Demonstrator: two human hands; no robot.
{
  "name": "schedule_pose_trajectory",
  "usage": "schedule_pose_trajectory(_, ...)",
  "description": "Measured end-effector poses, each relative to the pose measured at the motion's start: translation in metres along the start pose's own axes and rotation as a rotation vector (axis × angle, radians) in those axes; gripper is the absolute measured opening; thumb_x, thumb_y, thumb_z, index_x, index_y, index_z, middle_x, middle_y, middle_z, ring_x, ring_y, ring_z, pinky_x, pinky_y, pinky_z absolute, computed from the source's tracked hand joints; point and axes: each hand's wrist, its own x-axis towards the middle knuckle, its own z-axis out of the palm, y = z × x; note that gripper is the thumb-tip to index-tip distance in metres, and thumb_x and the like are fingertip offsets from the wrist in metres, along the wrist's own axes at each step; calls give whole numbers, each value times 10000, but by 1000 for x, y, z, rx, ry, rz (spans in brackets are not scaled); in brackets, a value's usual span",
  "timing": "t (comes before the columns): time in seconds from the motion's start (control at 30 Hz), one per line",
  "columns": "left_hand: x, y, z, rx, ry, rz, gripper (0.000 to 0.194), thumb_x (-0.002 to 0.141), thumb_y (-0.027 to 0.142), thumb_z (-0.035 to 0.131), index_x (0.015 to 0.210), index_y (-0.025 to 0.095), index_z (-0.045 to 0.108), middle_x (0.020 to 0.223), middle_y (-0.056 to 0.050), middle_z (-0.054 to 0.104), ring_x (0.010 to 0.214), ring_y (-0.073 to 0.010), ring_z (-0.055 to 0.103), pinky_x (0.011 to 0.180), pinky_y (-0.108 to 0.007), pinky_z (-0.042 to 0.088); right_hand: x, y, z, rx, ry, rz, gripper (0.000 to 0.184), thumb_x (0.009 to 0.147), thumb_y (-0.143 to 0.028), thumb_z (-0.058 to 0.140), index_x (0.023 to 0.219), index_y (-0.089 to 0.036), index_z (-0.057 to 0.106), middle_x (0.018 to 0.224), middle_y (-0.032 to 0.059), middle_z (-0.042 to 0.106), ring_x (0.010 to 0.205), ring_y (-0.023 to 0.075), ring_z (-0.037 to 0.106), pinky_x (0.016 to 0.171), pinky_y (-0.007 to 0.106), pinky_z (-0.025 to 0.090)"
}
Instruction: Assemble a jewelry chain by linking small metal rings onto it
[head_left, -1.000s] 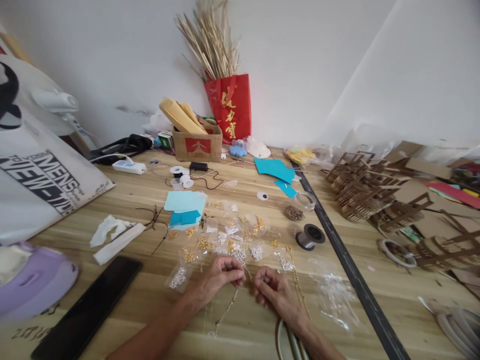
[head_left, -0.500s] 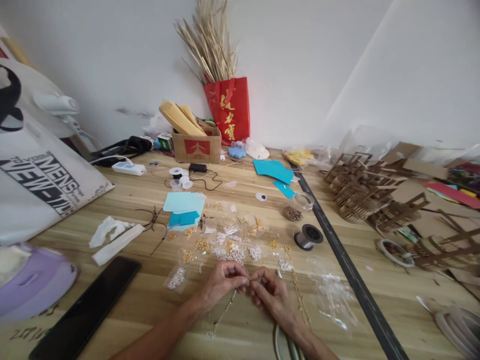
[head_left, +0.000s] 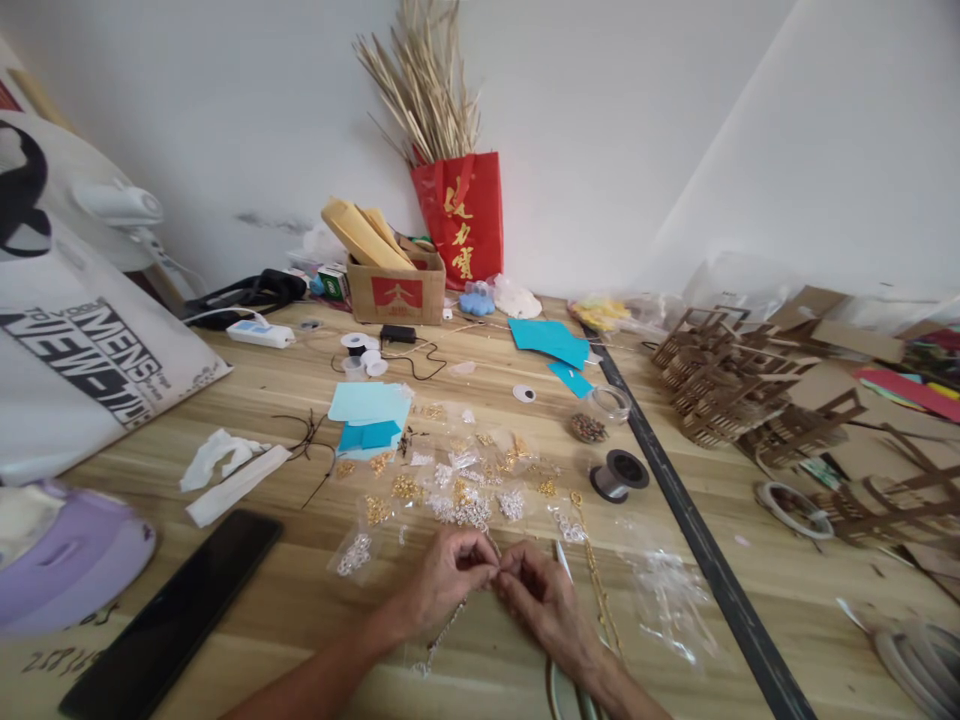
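Note:
My left hand (head_left: pixel 454 578) is closed in a pinch on a thin silver chain (head_left: pixel 445 634), whose lower end lies on the table towards me. A short bit of the chain also shows beyond the fingertips. My right hand (head_left: pixel 541 598) pinches right against the left fingertips; whatever sits between its fingers is too small to make out. Under the right wrist lies a tool with a pointed metal tip (head_left: pixel 562 558) and pale handles, partly covered. Just right of it runs a gold chain (head_left: pixel 592 570). Beyond both hands are small piles of silver rings (head_left: pixel 471 508) and gold findings (head_left: pixel 406 488).
A wire spool (head_left: pixel 619 475), clear plastic bags (head_left: pixel 670 595) and a dark strip (head_left: pixel 694 540) lie to the right, with brown woven baskets (head_left: pixel 720 385) farther off. On the left are a black phone-like slab (head_left: pixel 176 610) and a purple object (head_left: pixel 75 560). Blue sheets (head_left: pixel 370 405) lie ahead.
Both hands stay pinched together, with slight finger movement. The right hand has shifted a little, showing more of the tool's tip. The hanging chain has swung slightly left.

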Motion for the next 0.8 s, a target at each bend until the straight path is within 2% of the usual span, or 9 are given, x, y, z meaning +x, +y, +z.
schedule_pose_trajectory(0.2, -1, 4, 0, 118, 4, 29, 92, 702, 131, 627, 614, 144, 648, 600, 0, 589, 599, -125, 515, 577, -220, 389, 0, -2, -1, -34, 3, -7, 356, 907, -501, 532, 785, -170, 578, 632, -21, 495, 552, 107, 410, 506, 227, 312)
schedule_pose_trajectory(0.6, -2, 4, -2, 175, -26, 43, 110, 757, 128, 602, 730, 131, 708, 714, -48, 688, 682, -157, 592, 642, -242, 429, 3, -22, -3, 142, 8, 82, 476, 802, -640, 595, 754, -169, 539, 610, -17, 523, 492, 88, 420, 471, 216, 316)
schedule_pose_trajectory(0.8, -2, 3, -2, 168, -25, 50, 95, 753, 183, 636, 710, 136, 706, 675, -36, 670, 644, -148, 566, 611, -236, 419, 3, -27, -3, 186, 2, 120, 513, 747, -677, 628, 749, -173, 536, 593, -23, 531, 471, 84, 431, 459, 209, 327)
